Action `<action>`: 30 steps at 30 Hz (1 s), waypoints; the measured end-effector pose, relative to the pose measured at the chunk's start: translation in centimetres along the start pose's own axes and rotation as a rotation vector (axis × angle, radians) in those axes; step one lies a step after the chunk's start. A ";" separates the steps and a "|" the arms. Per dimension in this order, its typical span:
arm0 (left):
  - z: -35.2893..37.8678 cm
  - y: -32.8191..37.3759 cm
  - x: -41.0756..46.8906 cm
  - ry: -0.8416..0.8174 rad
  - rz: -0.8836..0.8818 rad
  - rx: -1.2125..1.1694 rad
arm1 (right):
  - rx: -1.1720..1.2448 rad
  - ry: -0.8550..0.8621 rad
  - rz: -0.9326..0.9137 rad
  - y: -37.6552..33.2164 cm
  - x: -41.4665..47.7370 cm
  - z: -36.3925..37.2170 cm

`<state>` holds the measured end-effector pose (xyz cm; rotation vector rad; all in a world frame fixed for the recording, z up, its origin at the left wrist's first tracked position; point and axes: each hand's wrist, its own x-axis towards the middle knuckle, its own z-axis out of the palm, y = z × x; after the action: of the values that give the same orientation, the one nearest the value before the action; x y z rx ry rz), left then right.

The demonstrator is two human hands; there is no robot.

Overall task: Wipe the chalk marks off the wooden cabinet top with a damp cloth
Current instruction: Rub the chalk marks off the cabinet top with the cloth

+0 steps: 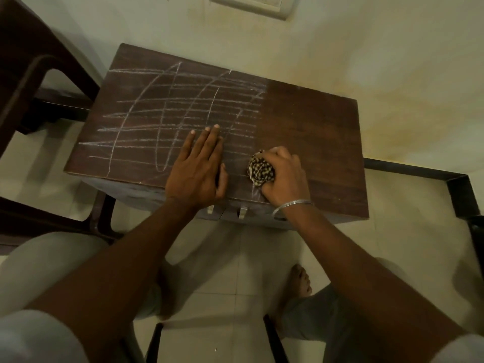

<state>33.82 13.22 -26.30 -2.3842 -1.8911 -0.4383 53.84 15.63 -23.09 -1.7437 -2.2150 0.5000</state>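
Partway, the right grip (286, 176) is clutching a balled checked cloth (260, 170), the left grip (200, 166) lying flat, white chalk marks (188, 101) covering most of the dark wooden cabinet top (314, 127).

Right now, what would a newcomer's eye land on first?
White chalk scribbles cover the left and middle of the dark brown wooden cabinet top, while its right part is bare. Near the front edge, the right hand grips a balled black-and-tan checked cloth; the left hand lies flat on the chalk.
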 end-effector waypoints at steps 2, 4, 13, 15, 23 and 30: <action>0.1 0.0 0.0 -0.006 -0.005 -0.001 | -0.012 -0.009 0.014 0.1 1.1 -0.5; 0.0 0.0 0.0 -0.016 -0.009 -0.003 | -0.006 -0.018 0.075 -0.2 3.2 -1.0; 0.1 0.0 -0.1 0.000 -0.005 -0.024 | 0.034 0.005 0.054 -1.5 -2.8 0.3; 0.1 0.0 -0.1 -0.013 -0.010 -0.030 | 0.026 0.000 0.044 -1.4 -3.6 0.4; -0.6 -0.7 -0.2 -0.076 -0.040 -0.061 | 0.028 0.034 0.200 -2.7 1.0 -0.3; -0.9 -1.9 -0.6 -0.075 -0.081 0.020 | 0.016 -0.007 0.064 -3.5 -5.1 1.6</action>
<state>31.68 12.93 -25.83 -2.3501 -2.0185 -0.3383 51.33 9.77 -23.03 -1.8127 -2.1591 0.5369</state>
